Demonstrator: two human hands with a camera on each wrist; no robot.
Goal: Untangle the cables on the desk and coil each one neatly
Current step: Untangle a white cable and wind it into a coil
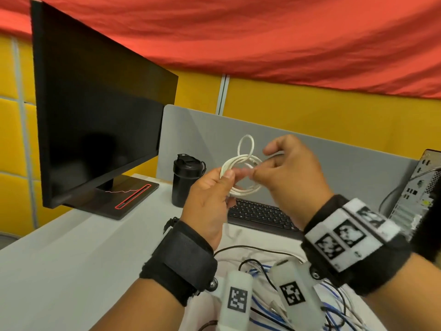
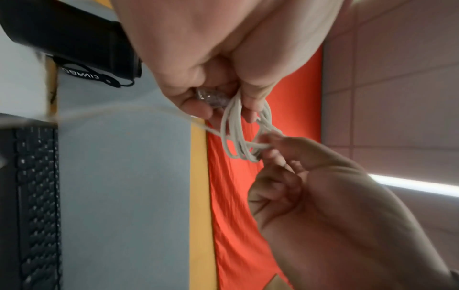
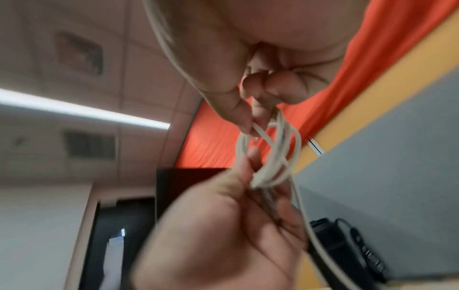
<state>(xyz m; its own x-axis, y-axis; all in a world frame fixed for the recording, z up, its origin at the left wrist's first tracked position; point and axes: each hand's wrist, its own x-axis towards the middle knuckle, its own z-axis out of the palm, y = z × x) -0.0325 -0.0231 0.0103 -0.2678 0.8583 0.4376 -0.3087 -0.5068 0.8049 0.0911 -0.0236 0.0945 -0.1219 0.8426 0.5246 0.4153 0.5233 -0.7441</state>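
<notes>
Both hands [image 1: 210,199] pinching white cable coil [image 1: 241,174]

Dark monitor [image 1: 100,115], black bottle [image 1: 186,180], keyboard [image 1: 260,216], perhaps a computer case [image 1: 424,185].

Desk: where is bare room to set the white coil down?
Bare desk lies left of the left hand, bordered by the monitor base and bottle. Crowded: cable pile under the wrists, keyboard ahead.

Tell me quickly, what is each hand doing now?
Left hand: grips the white cable coil.
Right hand: pinches a strand of the same coil.
</notes>
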